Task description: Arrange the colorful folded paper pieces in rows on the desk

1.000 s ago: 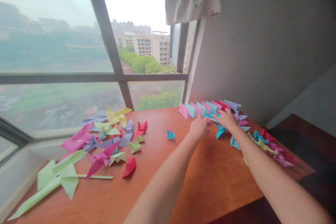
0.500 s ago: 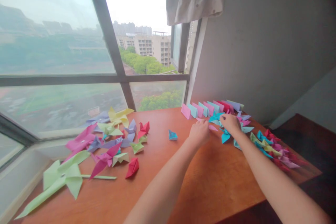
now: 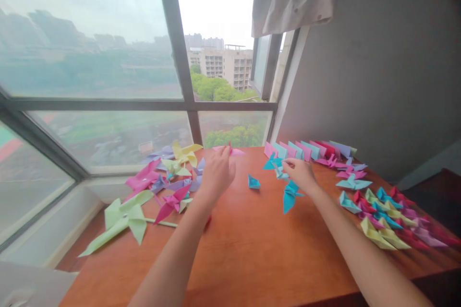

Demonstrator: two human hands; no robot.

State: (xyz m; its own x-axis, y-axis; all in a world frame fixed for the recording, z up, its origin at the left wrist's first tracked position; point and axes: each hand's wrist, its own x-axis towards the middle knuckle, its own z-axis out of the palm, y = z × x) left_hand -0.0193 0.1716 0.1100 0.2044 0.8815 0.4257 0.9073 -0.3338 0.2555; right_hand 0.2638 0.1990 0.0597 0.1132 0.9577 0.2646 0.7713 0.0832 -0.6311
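My left hand (image 3: 219,172) is over the far left part of the table, its fingers closed on a pink paper crane (image 3: 236,152) whose wings stick out on both sides. At the right, my right hand (image 3: 299,172) pinches a light blue paper crane (image 3: 280,171) by its edge. A blue paper crane (image 3: 272,162) is just left of those fingertips, and another blue crane (image 3: 290,196) is below them. Whether the fingers also grip these two, I cannot make out. Between my hands a small blue paper boat (image 3: 254,182) sits on the table.
Folded paper pieces (image 3: 298,150) stand in a row at the back right. Several cranes (image 3: 353,182) and rows of paper boats (image 3: 387,216) lie along the right side. Paper pinwheels (image 3: 124,218) cover the left side by the window (image 3: 151,104). The brown table (image 3: 252,259) has a dark edge.
The view has turned left. My left hand has moved left with the pink crane. My right hand and the three blue-toned cranes around it have shifted left, away from the other cranes.
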